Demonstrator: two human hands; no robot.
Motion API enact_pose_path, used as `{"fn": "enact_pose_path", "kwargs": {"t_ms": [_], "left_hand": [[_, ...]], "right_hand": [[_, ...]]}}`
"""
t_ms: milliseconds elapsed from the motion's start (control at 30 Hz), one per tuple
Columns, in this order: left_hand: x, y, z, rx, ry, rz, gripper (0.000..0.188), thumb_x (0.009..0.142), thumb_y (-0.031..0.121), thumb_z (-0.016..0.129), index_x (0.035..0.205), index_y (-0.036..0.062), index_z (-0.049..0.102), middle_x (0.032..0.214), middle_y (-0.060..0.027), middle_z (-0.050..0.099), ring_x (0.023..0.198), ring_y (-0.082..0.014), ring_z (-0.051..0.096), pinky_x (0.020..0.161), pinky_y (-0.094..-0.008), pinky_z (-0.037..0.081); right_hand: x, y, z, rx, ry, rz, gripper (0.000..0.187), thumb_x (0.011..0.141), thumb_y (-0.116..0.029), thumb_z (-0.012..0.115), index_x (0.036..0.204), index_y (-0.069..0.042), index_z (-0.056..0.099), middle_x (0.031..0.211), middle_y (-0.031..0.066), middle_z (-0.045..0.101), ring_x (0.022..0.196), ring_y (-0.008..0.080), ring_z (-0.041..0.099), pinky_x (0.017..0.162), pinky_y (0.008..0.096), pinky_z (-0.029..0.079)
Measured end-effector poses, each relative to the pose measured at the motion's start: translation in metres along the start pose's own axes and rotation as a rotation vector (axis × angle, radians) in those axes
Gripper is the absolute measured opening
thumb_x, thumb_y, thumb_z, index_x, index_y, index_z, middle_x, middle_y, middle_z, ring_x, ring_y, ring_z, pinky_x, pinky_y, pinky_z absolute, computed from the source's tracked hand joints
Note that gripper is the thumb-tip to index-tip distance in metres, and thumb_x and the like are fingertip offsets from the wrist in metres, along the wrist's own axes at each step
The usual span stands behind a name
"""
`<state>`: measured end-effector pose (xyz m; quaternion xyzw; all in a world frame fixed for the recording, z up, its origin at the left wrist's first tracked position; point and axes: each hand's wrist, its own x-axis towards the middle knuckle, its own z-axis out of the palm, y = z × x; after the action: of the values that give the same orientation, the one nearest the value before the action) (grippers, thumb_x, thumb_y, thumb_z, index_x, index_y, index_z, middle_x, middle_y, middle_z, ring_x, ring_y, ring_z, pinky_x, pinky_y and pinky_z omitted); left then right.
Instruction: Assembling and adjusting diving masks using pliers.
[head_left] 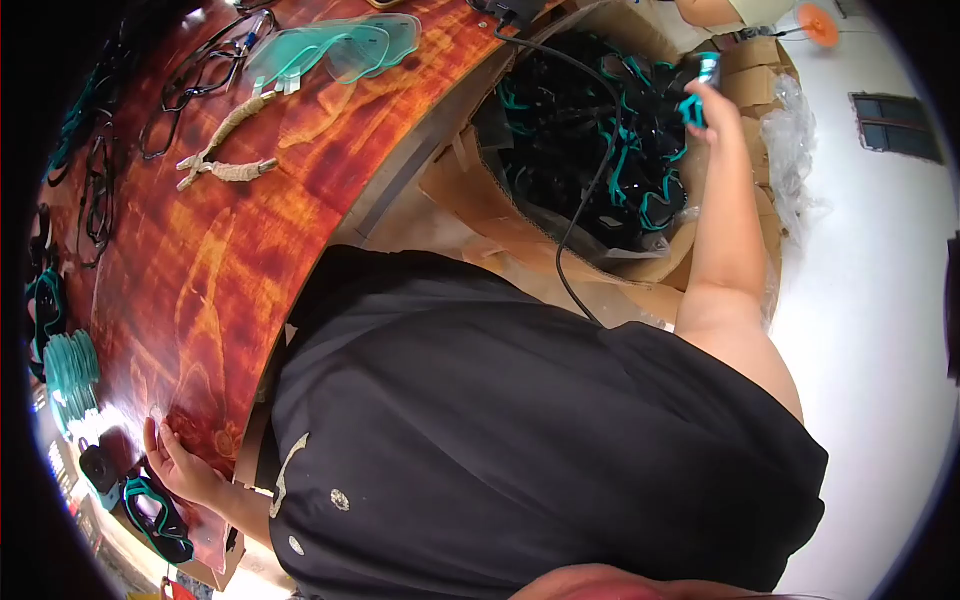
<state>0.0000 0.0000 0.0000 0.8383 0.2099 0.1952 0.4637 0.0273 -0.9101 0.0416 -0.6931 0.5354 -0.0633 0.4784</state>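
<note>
My right hand (712,108) is stretched out over a large cardboard box (470,195) at the far right. Its fingers are closed on black-and-teal goggles (708,70), partly hidden by the hand. Inside the box lies a heap of similar black-and-teal goggles (610,150). At the lower left, my left hand (182,468) rests by the near edge of the reddish-brown table (270,200), its fingers apart and holding nothing. Nearest to that hand are another pair of teal-rimmed goggles (155,518) and a black object (98,465) of unclear kind.
A tape-wrapped, plier-like tool (228,165) lies on the table below clear teal lenses (372,48). Black straps (100,200) and a stack of teal pieces (72,378) line its left side. A black cable (608,165) hangs across the box. Clear plastic wrap (790,135) stands beside it.
</note>
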Motion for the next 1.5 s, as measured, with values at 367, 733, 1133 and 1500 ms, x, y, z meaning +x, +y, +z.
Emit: {"fn": "enact_pose_path", "kwargs": {"t_ms": [367, 733, 1133, 1500], "left_hand": [[-0.003, 0.006, 0.008, 0.215, 0.080, 0.172, 0.026, 0.093, 0.016, 0.070, 0.114, 0.0009, 0.069, 0.110, -0.0085, 0.071, 0.099, -0.0173, 0.066, 0.091, -0.0292, 0.051], [-0.052, 0.056, -0.010, 0.042, 0.249, 0.283, 0.015, 0.080, 0.002, 0.071, 0.095, 0.0044, 0.072, 0.106, -0.0130, 0.064, 0.099, -0.0252, 0.064, 0.078, -0.0324, 0.054], [-0.009, 0.007, -0.172, 1.165, 0.260, 0.050, 0.115, 0.061, 0.040, 0.090, 0.157, 0.0296, 0.026, 0.163, -0.0037, 0.025, 0.153, -0.0338, 0.014, 0.118, -0.0616, 0.020], [0.028, -0.015, -0.195, 0.892, 0.039, 0.124, 0.092, 0.061, 0.020, 0.082, 0.145, 0.0113, 0.046, 0.143, -0.0186, 0.047, 0.135, -0.0369, 0.044, 0.112, -0.0400, 0.039]], "right_hand": [[0.039, -0.027, 0.008, -0.831, -0.149, -0.753, 0.036, 0.081, -0.035, 0.073, 0.103, -0.006, 0.075, 0.097, 0.0099, 0.072, 0.090, 0.0246, 0.066, 0.082, 0.0399, 0.053], [-0.478, -0.143, 0.263, -0.078, -2.696, -1.045, 0.060, 0.082, -0.006, 0.055, 0.141, 0.004, 0.050, 0.151, 0.0325, 0.037, 0.132, 0.0417, 0.051, 0.111, 0.0465, 0.040], [-0.555, -0.176, 0.197, -0.467, -2.296, -1.024, 0.027, 0.101, -0.017, 0.047, 0.107, -0.011, 0.073, 0.128, 0.0259, 0.063, 0.105, 0.0455, 0.068, 0.085, 0.0389, 0.054], [-0.506, -0.168, 0.196, -0.069, -2.433, -1.230, 0.027, 0.099, -0.013, 0.047, 0.105, -0.008, 0.073, 0.130, 0.0255, 0.062, 0.106, 0.0431, 0.068, 0.085, 0.0374, 0.054]]}}
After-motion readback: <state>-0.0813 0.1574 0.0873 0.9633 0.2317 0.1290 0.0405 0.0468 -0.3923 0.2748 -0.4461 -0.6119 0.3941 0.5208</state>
